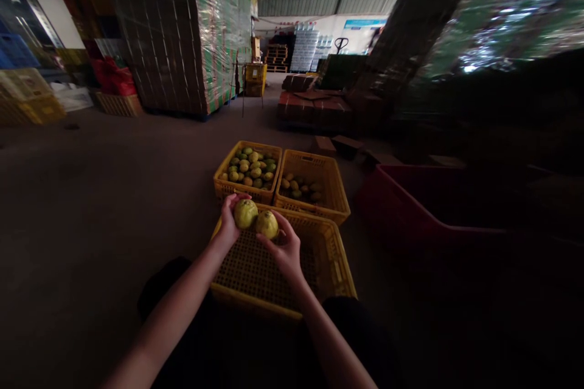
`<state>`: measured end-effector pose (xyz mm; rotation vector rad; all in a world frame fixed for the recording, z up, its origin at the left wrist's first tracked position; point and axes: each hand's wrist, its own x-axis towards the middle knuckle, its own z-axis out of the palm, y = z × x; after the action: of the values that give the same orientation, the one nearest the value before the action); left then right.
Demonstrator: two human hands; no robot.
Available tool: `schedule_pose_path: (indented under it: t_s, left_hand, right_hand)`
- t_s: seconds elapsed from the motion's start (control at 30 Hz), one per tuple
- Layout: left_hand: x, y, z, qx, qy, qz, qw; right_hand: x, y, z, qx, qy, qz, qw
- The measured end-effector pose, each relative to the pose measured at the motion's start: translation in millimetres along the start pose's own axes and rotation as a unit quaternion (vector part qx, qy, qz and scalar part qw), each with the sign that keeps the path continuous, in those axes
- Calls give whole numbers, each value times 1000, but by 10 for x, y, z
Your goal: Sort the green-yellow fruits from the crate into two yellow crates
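Note:
My left hand (229, 219) is closed round a yellow-green mango (246, 214), its stem end turned up. In my right hand (286, 247), a second, slightly smaller mango (267, 225) sits between thumb and fingers. The two fruits are side by side, close together, above the far part of a yellow plastic crate (343, 255). The slatted floor of this near crate shows bare where my arms do not hide it. Beyond it, the far left crate (219, 185) is well filled with green and yellow mangoes (252, 165). Several darker mangoes (301, 187) lie in the far right crate (335, 185).
To the right stands a dark red bin (410, 197). Flat cardboard pieces (323, 146) lie behind the crates, near a low stack of boxes (314, 110). Tall wrapped pallets (159, 30) rise at left and right. My dark-clad knees flank the near crate.

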<state>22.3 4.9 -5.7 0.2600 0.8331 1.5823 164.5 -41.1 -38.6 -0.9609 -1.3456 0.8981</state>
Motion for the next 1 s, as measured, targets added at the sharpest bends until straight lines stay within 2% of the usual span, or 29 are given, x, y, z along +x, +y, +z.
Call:
schedule_pose_path:
  t_s: [0.1, 0.17, 0.3, 0.43, 0.6, 0.83, 0.9, 1.0]
  left_hand:
    - [2, -15, -9, -18, 24, -75, 997]
    - [-5, -28, -9, -21, 29, -93, 995]
    - [-42, -50, 7, -41, 13, -109, 993]
    - [-89, -65, 32, -66, -25, -155, 985]
    - [-114, -103, 18, -65, -16, -180, 981]
    - [-84, -125, -78, -59, -36, -200, 977]
    - [-84, -107, -89, -62, -55, -186, 979]
    - [-94, -53, -87, -65, -97, -138, 983]
  right_hand:
    - [16, -11, 44, 120, 13, 87, 989]
    - [40, -1, 58, 161, 18, 123, 979]
    - [94, 57, 64, 192, 64, 178, 963]
    - [139, 102, 56, 228, 128, 227, 938]
    - [178, 149, 45, 250, 108, 289, 918]
    - [199, 223, 68, 269, 97, 317, 904]
    - [196, 205, 65, 277, 97, 307, 906]
    - [188, 150, 44, 277, 71, 262, 922]
